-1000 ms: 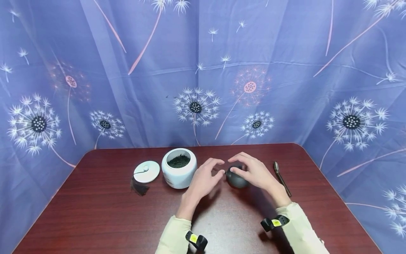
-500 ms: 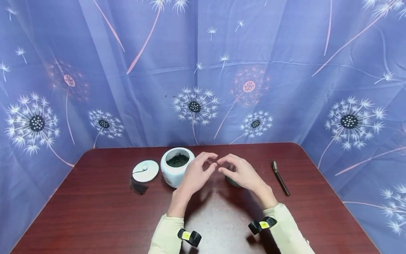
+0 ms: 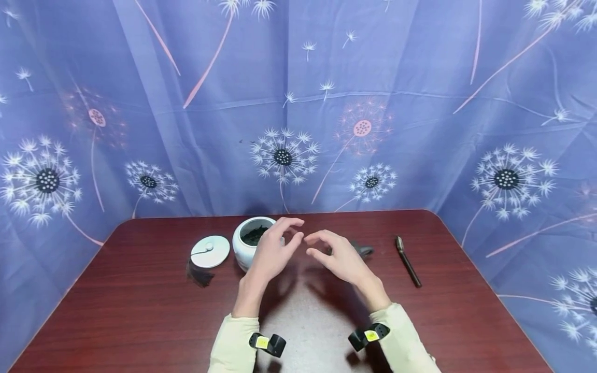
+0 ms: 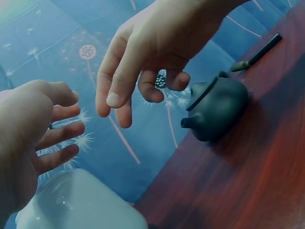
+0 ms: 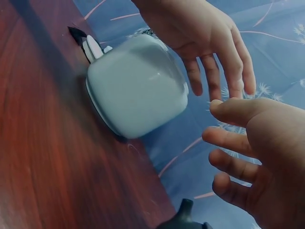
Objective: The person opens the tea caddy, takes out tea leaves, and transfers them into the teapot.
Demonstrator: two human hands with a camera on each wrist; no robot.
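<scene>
My left hand [image 3: 270, 251] hovers over the right side of a white jar [image 3: 243, 251], fingers loosely bent around nothing. Dark tea leaves [image 3: 252, 237] show inside the jar. My right hand [image 3: 342, 259] faces it, fingertips close to the left ones, also holding nothing. Behind the right hand sits a dark teapot, mostly hidden in the head view except its handle [image 3: 365, 250]. The left wrist view shows the teapot [image 4: 221, 109] upright on the table, spout towards the jar side. Its dark spout [image 5: 185, 210] appears at the bottom of the right wrist view.
A white lid [image 3: 214, 257] with a dark tassel [image 3: 200, 275] lies left of the jar. To the right lies a slim dark stick with a lighter, brush-like tip [image 3: 408, 263]. A blue dandelion curtain [image 3: 326, 155] hangs behind the reddish-brown table [image 3: 140, 290].
Both hands have moved left together, facing each other. The right hand has moved off the top of the teapot, whose handle now shows; the left hand now overlaps the jar's rim.
</scene>
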